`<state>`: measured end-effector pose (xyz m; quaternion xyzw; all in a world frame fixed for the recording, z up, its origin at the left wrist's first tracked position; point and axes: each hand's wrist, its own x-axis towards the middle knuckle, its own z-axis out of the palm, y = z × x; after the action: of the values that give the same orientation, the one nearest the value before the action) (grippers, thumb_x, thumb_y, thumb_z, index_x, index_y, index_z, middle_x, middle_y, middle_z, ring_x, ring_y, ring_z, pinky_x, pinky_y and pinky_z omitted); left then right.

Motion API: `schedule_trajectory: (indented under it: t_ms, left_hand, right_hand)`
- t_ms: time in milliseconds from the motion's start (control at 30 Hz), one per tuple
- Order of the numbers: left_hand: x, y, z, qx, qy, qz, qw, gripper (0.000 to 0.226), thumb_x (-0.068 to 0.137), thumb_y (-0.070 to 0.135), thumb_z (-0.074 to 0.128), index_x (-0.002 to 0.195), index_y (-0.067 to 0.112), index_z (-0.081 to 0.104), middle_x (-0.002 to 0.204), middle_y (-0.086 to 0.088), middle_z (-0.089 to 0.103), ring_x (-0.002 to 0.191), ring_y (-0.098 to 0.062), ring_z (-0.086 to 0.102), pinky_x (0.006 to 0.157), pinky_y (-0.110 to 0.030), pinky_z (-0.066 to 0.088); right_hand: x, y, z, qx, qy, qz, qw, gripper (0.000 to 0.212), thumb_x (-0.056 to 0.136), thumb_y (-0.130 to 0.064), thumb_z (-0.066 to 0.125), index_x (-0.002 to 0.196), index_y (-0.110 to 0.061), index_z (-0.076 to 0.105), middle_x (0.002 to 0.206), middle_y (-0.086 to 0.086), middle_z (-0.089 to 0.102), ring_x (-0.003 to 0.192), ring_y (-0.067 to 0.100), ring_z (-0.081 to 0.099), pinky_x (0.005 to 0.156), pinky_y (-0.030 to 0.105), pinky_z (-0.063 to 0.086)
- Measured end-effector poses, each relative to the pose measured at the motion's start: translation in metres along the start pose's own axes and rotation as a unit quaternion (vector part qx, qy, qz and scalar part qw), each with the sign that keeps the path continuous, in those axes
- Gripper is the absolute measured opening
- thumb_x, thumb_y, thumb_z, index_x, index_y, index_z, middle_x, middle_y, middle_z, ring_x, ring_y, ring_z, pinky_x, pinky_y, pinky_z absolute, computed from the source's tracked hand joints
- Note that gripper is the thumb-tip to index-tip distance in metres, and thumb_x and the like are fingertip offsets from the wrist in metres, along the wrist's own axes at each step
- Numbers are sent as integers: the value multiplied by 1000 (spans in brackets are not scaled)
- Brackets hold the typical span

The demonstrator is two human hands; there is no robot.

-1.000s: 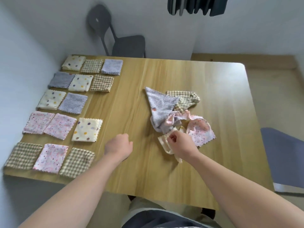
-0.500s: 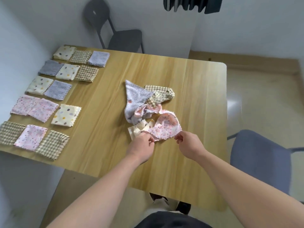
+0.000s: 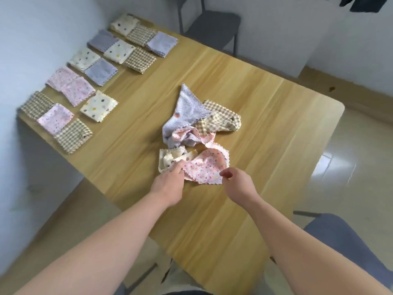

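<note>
Well, the big wooden desk holds the pink cloth, which lies on its near part, open and a bit bumpy, with a zigzag edge and tiny flowers on it. Far behind the pink cloth, past the desk, stands a dark chair. A blue chair is to the right of the pink cloth and closer to the person. Far to the left of the pink cloth, folded cloths lie in neat rows: some dotted, some checked, some grey, some pink. Just behind the pink cloth is a messy heap with a grey cloth and a checked cloth. A cream dotted cloth is touching the pink cloth on its left side.

Both arms are bare and reach out straight over the desk to the pink cloth. The two hands are at its near edge, one on each side. The left hand lies palm down and pinches the left edge, with one finger stretched along it. The right hand has its fingers curled, and its thumb and a finger nip the near right corner.
</note>
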<state>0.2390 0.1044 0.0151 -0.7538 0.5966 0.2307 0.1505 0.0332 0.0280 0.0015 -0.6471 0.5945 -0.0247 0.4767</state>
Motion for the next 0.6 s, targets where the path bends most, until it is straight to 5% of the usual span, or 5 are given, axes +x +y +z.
schedule_trajectory:
  t_ms: [200, 333, 600]
  left_hand:
    - [-27, 39, -8, -72, 29, -90, 993, 67, 95, -1, 38, 158, 19, 27, 167, 17, 13, 121, -22, 59, 88, -41, 55]
    - [-66, 74, -22, -153, 82, -102, 980, 59, 99, 4, 40, 156, 21, 34, 164, 20, 19, 130, -18, 52, 97, -39, 53]
    - [-127, 147, -46, -192, 187, -50, 962, 54, 101, 18, 51, 153, 20, 40, 159, 15, 31, 128, -17, 55, 99, -37, 50]
  right_hand:
    - [14, 2, -15, -42, -95, -95, 990, 26, 101, -13, 47, 117, -22, 65, 116, -7, 65, 91, 15, 62, 60, 20, 45]
    - [-5, 2, -38, -51, -107, -141, 983, 22, 97, -17, 57, 117, -21, 63, 116, -6, 65, 94, 12, 59, 78, 25, 46]
    - [-58, 14, -53, -15, -63, -272, 960, 35, 88, -39, 72, 112, -28, 48, 113, -11, 53, 98, 8, 55, 77, 24, 44]
